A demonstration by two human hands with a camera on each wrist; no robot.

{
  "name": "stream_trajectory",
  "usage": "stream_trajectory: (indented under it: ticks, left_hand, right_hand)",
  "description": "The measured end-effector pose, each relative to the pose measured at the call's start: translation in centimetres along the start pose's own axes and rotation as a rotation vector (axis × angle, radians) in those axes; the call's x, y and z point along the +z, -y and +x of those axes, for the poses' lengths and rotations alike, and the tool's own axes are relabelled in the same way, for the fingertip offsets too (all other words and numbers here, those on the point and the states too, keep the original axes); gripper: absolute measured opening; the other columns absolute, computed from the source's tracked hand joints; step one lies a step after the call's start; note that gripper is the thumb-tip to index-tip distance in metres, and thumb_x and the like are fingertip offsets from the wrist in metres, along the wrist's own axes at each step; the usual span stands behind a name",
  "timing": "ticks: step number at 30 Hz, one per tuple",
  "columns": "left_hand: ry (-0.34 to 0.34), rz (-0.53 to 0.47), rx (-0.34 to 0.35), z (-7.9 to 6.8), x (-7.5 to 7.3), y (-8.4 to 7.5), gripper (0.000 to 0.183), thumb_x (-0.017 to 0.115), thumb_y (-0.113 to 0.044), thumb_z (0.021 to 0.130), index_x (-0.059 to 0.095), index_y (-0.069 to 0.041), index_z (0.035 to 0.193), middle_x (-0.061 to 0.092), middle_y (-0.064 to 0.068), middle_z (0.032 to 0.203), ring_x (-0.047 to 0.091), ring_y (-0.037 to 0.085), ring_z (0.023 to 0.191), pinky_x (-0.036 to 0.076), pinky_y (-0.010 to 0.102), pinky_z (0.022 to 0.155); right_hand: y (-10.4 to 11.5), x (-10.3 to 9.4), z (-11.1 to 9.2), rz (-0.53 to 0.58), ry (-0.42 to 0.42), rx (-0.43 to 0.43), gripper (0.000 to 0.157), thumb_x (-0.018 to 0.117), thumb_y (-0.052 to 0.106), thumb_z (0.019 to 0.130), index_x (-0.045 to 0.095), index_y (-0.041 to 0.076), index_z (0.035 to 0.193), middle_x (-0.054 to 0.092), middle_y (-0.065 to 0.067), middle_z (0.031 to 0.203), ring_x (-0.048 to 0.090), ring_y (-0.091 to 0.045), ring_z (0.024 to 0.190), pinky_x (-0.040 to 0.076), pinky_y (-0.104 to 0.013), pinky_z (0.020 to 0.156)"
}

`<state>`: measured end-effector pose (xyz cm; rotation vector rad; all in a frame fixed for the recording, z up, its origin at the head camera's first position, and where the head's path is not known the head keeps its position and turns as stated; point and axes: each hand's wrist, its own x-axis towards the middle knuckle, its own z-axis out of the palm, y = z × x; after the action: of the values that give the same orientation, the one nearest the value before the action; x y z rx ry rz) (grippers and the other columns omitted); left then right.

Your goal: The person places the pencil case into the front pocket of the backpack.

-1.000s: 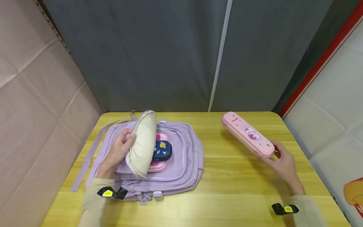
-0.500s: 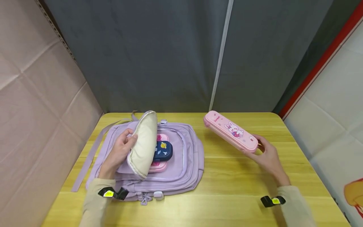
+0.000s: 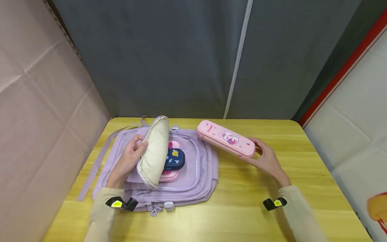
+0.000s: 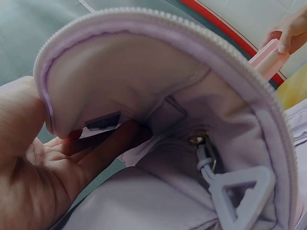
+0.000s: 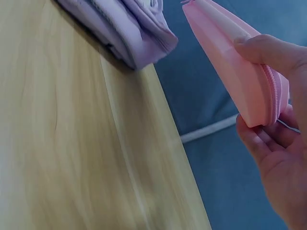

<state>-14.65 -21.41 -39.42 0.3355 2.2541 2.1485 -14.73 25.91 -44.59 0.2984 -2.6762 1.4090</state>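
Note:
A lilac backpack (image 3: pixel 208 181) lies on the table, its front pocket unzipped. My left hand (image 3: pixel 128 158) pinches the edge of the pocket's flap (image 3: pixel 153 151) and holds it raised, pale lining outward. The left wrist view shows a zip pull (image 4: pixel 242 196) inside the fold. Partly under the flap lies a navy case (image 3: pixel 175 159) with planet pictures, on top of a pink case (image 3: pixel 170 176). My right hand (image 3: pixel 266 159) grips one end of a pink zipped pencil case (image 3: pixel 226 138) with a rabbit print, held above the table, its far end over the backpack's right edge.
The wooden table (image 3: pixel 242 211) ends at a grey curtain (image 3: pixel 169 60) behind. Pale padded walls (image 3: pixel 51 111) stand on both sides. A strap (image 3: pixel 96 168) trails off the backpack's left side.
My right hand has carried the pink pencil case leftward, from the table's right side to the backpack's right edge. The left hand keeps the flap raised.

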Motion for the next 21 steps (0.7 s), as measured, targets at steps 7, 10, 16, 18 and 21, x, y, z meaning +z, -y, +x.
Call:
stream_trajectory:
  ticks: [7,10,16,18,21]
  left_hand:
    - [-0.001,0.011,-0.012,0.0,0.0,-0.3,0.013,0.047,-0.011,0.105,0.043,0.001,0.107,0.058,-0.007,0.062,0.056,0.005,0.053,0.046,0.021,0.048]
    - [-0.003,0.012,-0.013,0.0,0.0,-0.3,0.008,0.048,-0.009,0.105,0.044,-0.002,0.106,0.058,-0.007,0.063,0.056,0.005,0.053,0.047,0.021,0.048]
    - [-0.005,0.009,-0.005,0.0,0.0,-0.3,0.009,0.049,-0.004,0.103,0.046,-0.013,0.106,0.059,-0.007,0.063,0.056,0.005,0.053,0.047,0.021,0.049]
    - [-0.002,0.010,-0.005,0.0,0.0,-0.4,0.010,0.049,-0.004,0.103,0.046,-0.013,0.106,0.059,-0.007,0.063,0.056,0.005,0.054,0.047,0.021,0.049]
    - [-0.003,0.026,0.000,0.1,0.1,-0.5,0.008,0.050,-0.005,0.103,0.046,-0.011,0.106,0.059,-0.007,0.063,0.056,0.005,0.054,0.046,0.021,0.049]
  right_hand:
    - [1.1,1.5,1.4,0.046,0.058,-0.027,0.078,0.088,0.027,0.080,0.049,0.009,0.146,0.054,-0.011,0.145,0.052,-0.027,0.130,0.045,-0.022,0.109]
    - [1.6,2.2,1.9,0.062,0.084,-0.041,0.080,0.090,0.025,0.078,0.050,0.008,0.144,0.055,-0.012,0.144,0.053,-0.029,0.131,0.045,-0.042,0.111]
    - [2.3,3.6,2.9,0.077,0.126,-0.081,0.081,0.092,0.022,0.075,0.051,0.004,0.143,0.057,-0.015,0.142,0.055,-0.030,0.130,0.047,-0.042,0.109]
    - [2.5,4.0,3.2,0.074,0.143,-0.096,0.080,0.092,0.023,0.075,0.052,0.004,0.142,0.058,-0.014,0.142,0.056,-0.030,0.129,0.048,-0.043,0.109]
    - [2.8,4.6,3.7,0.079,0.168,-0.113,0.079,0.092,0.025,0.075,0.054,0.006,0.141,0.060,-0.012,0.140,0.057,-0.029,0.127,0.048,-0.042,0.108]
